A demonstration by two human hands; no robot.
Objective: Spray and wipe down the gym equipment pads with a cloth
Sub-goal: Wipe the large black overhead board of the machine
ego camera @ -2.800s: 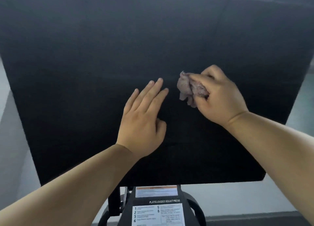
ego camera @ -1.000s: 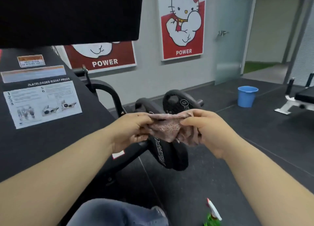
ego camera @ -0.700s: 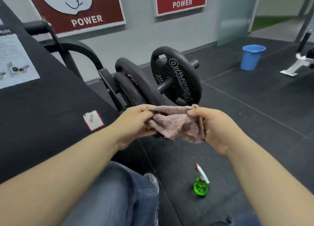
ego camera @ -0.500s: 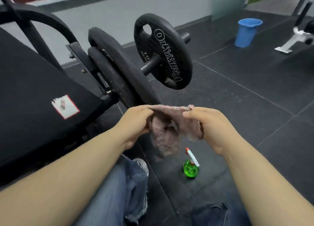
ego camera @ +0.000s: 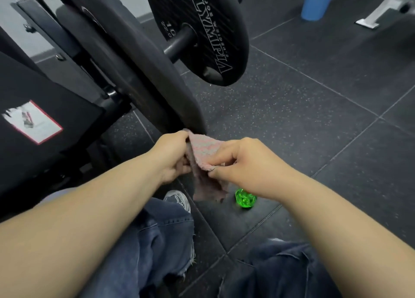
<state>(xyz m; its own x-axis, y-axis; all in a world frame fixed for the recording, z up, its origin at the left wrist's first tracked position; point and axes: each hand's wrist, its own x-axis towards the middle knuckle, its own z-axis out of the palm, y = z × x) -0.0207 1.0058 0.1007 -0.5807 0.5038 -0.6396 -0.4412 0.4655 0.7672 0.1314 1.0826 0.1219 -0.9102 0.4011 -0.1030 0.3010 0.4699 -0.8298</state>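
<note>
Dark rubber floor (ego camera: 303, 109) fills the frame; both hands, left hand (ego camera: 173, 156) and right hand (ego camera: 249, 167), pinch the cloth (ego camera: 203, 163) at center (probably refolding); next, likely reaching for the green spray bottle (ego camera: 245, 198) below.

A small pinkish-grey terry cloth (ego camera: 203, 156) is hanging just below the centre of the frame, held by its upper edge between two bare hands. The left hand (ego camera: 173, 158) is gripping its left side, and the right hand (ego camera: 249, 167) is pinching its right edge between thumb and forefinger. The top of the cloth is lying stretched and nearly flat between the hands, while the rest is drooping in loose folds toward the floor (ego camera: 314, 118). A bright green translucent spray bottle (ego camera: 245, 199) is sitting on the dark speckled floor just right of the cloth's lower end, its top hiding behind the right hand.
</note>
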